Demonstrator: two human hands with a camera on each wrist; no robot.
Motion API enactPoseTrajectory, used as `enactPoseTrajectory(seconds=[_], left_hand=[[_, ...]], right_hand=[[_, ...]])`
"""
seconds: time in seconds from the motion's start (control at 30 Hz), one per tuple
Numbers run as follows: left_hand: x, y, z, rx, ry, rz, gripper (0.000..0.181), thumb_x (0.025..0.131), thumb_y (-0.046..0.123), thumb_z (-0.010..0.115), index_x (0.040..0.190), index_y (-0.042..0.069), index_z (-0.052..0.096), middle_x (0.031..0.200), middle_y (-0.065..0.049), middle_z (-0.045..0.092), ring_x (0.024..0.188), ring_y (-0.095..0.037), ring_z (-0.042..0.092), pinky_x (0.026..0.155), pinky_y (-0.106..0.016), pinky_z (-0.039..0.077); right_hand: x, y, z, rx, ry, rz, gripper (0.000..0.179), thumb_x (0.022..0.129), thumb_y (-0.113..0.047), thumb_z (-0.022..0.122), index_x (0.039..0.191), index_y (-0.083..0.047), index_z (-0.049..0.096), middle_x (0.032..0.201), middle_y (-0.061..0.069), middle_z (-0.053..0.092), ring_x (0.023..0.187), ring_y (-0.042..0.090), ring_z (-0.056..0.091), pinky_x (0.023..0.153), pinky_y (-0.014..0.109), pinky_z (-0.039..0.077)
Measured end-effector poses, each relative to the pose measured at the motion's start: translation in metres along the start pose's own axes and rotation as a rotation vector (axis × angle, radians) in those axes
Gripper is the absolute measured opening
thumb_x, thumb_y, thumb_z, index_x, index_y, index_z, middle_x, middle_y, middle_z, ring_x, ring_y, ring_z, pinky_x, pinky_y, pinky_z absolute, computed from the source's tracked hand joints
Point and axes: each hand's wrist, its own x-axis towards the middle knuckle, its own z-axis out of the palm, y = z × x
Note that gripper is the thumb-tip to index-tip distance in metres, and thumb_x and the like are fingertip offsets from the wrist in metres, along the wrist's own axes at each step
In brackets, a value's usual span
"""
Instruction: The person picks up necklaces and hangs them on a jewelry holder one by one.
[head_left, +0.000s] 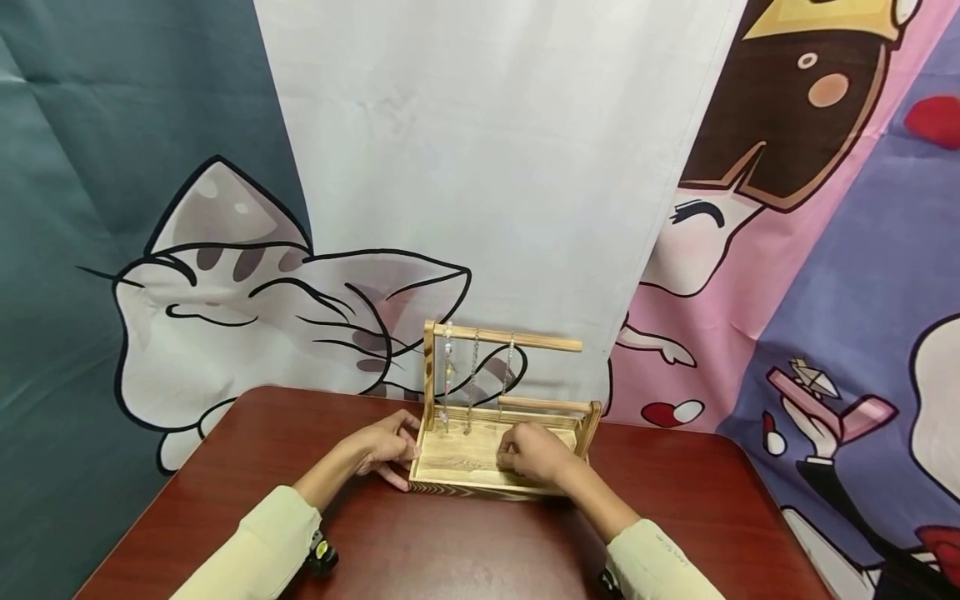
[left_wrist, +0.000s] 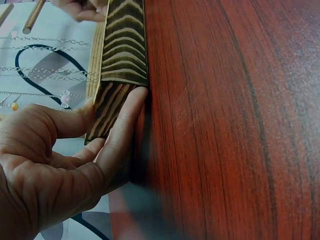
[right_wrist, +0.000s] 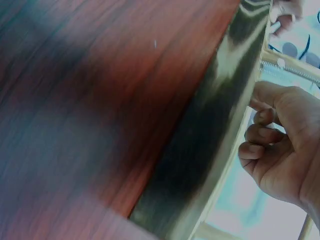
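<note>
A wooden jewelry stand (head_left: 495,492) with a shallow tray base is on the table. My left hand (head_left: 387,450) grips its left end; in the left wrist view the thumb (left_wrist: 75,122) is at the tray's upper edge and a finger lies along the end wall below. My right hand (head_left: 534,452) is low over the tray's right half, its fingers curled. A thin chain (head_left: 467,462) lies on the tray floor near those fingertips. The tray wall hides the index fingertip in the right wrist view, and I cannot tell whether the fingers pinch the chain.
Three strands hang from the upper bar (head_left: 540,341): a beaded one (head_left: 447,375), a silver chain (head_left: 474,379) and another chain (head_left: 510,367). A shorter bar (head_left: 543,404) sits lower right. The reddish-brown table (head_left: 300,417) meets a printed cloth backdrop (head_left: 480,167) behind.
</note>
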Motion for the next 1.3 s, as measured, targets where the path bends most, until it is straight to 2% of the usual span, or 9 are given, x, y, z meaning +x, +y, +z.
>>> enactPoseTrajectory(seconds=[0.17,0.37,0.6,0.67,0.77,0.9,1.03,1.13,1.3], left_hand=[[0.0,-0.003,-0.001,0.005,0.006,-0.003,0.06,0.091,-0.014,0.062,0.146,-0.002,0.042,0.114,-0.022,0.063,0.088,-0.033,0.07,0.067,-0.053,0.076],[0.002,-0.001,0.001,0.006,-0.009,0.007,0.058,0.096,-0.012,0.064,0.149,-0.003,0.041,0.113,-0.022,0.062,0.088,-0.033,0.071,0.068,-0.054,0.076],[0.002,-0.001,0.0,0.008,-0.016,0.005,0.058,0.097,-0.012,0.064,0.149,-0.004,0.04,0.114,-0.023,0.062,0.089,-0.033,0.071,0.069,-0.054,0.076],[0.002,0.0,-0.001,0.01,-0.017,0.002,0.058,0.097,-0.012,0.064,0.15,-0.004,0.04,0.115,-0.023,0.062,0.09,-0.034,0.071,0.069,-0.054,0.076],[0.003,-0.001,-0.001,0.006,-0.014,-0.004,0.058,0.097,-0.012,0.064,0.15,-0.004,0.04,0.115,-0.023,0.061,0.091,-0.035,0.071,0.069,-0.054,0.076],[0.004,-0.002,-0.001,-0.001,-0.018,-0.008,0.06,0.096,-0.013,0.064,0.15,-0.004,0.04,0.115,-0.023,0.061,0.091,-0.034,0.071,0.07,-0.055,0.076],[0.004,-0.001,-0.001,-0.002,-0.028,-0.006,0.059,0.098,-0.012,0.064,0.15,-0.004,0.04,0.114,-0.022,0.061,0.091,-0.033,0.071,0.07,-0.054,0.076],[0.004,0.0,-0.002,0.003,-0.031,-0.004,0.058,0.098,-0.012,0.064,0.15,-0.004,0.039,0.114,-0.022,0.06,0.09,-0.033,0.07,0.07,-0.054,0.076],[0.004,0.0,-0.004,-0.002,-0.028,-0.015,0.061,0.095,-0.013,0.063,0.151,-0.004,0.039,0.113,-0.022,0.06,0.089,-0.032,0.069,0.07,-0.054,0.076]], right_hand=[[0.01,-0.01,0.015,-0.112,0.033,-0.113,0.009,0.098,-0.01,0.082,0.09,-0.014,0.084,0.089,-0.002,0.081,0.079,0.01,0.071,0.071,0.029,0.066],[0.014,-0.013,0.022,-0.22,0.057,-0.172,0.009,0.097,-0.011,0.085,0.09,-0.016,0.084,0.092,0.0,0.081,0.082,0.016,0.076,0.07,0.029,0.067],[0.015,-0.016,0.025,-0.323,0.096,-0.262,0.022,0.097,-0.008,0.079,0.079,-0.018,0.073,0.081,-0.003,0.069,0.07,0.015,0.067,0.056,0.028,0.058],[0.015,-0.015,0.025,-0.35,0.089,-0.286,0.023,0.098,-0.008,0.076,0.078,-0.017,0.067,0.08,-0.001,0.066,0.068,0.017,0.064,0.053,0.03,0.055],[0.017,-0.01,0.027,-0.385,0.042,-0.312,0.02,0.104,-0.011,0.067,0.085,-0.015,0.063,0.084,0.001,0.064,0.071,0.019,0.064,0.056,0.037,0.06],[0.017,-0.011,0.021,-0.309,-0.108,-0.225,0.017,0.112,-0.018,0.056,0.097,-0.013,0.06,0.096,0.003,0.065,0.088,0.024,0.071,0.08,0.047,0.07],[0.017,-0.016,0.013,-0.169,-0.201,-0.089,0.021,0.117,-0.021,0.045,0.104,-0.013,0.059,0.104,0.006,0.068,0.11,0.031,0.074,0.107,0.051,0.065],[0.017,-0.014,0.012,-0.106,-0.214,-0.039,0.026,0.118,-0.022,0.039,0.105,-0.013,0.059,0.105,0.008,0.068,0.115,0.032,0.072,0.11,0.052,0.063],[0.017,-0.008,0.012,-0.026,-0.205,-0.029,0.031,0.119,-0.022,0.037,0.104,-0.015,0.062,0.096,0.001,0.063,0.1,0.021,0.067,0.101,0.048,0.064]])
